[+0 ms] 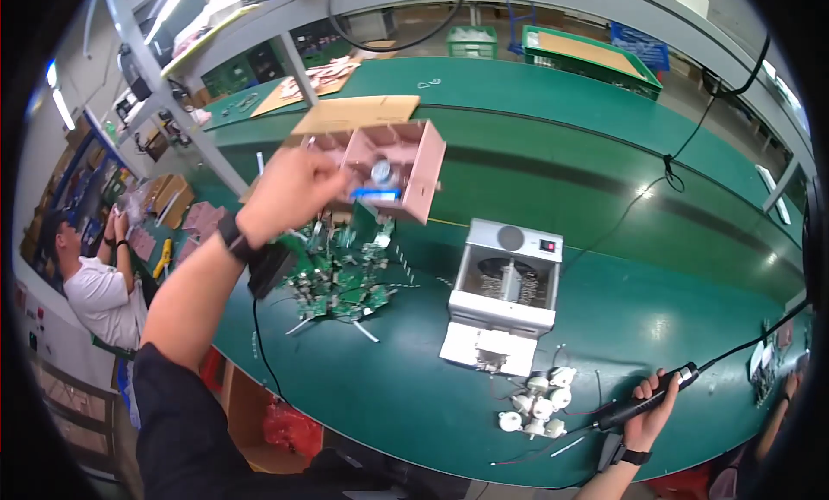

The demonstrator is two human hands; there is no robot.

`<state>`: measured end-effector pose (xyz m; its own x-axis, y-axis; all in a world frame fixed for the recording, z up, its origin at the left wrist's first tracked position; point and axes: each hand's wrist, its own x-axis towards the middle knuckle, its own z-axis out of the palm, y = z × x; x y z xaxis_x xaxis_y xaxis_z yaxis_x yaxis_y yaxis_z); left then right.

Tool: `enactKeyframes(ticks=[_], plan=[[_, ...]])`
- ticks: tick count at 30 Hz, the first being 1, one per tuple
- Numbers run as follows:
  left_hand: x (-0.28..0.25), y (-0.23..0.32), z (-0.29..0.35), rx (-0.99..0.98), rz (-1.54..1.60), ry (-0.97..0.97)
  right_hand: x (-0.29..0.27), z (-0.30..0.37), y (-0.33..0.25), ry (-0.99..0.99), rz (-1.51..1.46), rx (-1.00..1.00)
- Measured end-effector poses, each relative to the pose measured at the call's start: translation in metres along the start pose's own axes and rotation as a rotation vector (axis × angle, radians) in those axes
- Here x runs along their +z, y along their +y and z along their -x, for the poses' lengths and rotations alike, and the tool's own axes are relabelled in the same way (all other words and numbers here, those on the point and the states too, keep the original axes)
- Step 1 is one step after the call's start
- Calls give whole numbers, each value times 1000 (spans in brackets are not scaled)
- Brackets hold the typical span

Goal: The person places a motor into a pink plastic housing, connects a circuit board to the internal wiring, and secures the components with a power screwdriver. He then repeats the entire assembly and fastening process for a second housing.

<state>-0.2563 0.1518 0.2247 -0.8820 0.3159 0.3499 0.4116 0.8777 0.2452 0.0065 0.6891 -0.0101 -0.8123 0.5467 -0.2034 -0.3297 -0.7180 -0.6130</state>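
My left hand (292,193) is over the near left edge of a pink divided box (423,172), its fingers curled together. What they hold, if anything, is hidden. Inside the box lie a round silvery part (381,171) and a bright blue strip (375,194). At the lower right, my right hand (649,414) grips a black electric screwdriver (637,405) by its body, its tip pointing left. Just left of that tip sits a cluster of white round parts with thin wires (542,407). A grey screw feeder (509,284) stands between my hands.
A heap of green circuit boards (341,280) lies below the box. Flat cardboard (363,113) is behind it. The screwdriver's cable (751,340) runs off to the right. One person (108,284) works at the left, and another person's hand (792,385) shows at the right edge.
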Motion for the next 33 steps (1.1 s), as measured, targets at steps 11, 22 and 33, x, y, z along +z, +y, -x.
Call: enactKeyframes(ticks=[11,22,33], plan=[[200,-7,-180,-152,-157,-233,4,1,-1,30,37,12],[192,40,-164,-44,-87,-297,-36,-13,-17,-204,69,89],[35,-17,144,120,517,360,21,-5,-3,-120,615,67]])
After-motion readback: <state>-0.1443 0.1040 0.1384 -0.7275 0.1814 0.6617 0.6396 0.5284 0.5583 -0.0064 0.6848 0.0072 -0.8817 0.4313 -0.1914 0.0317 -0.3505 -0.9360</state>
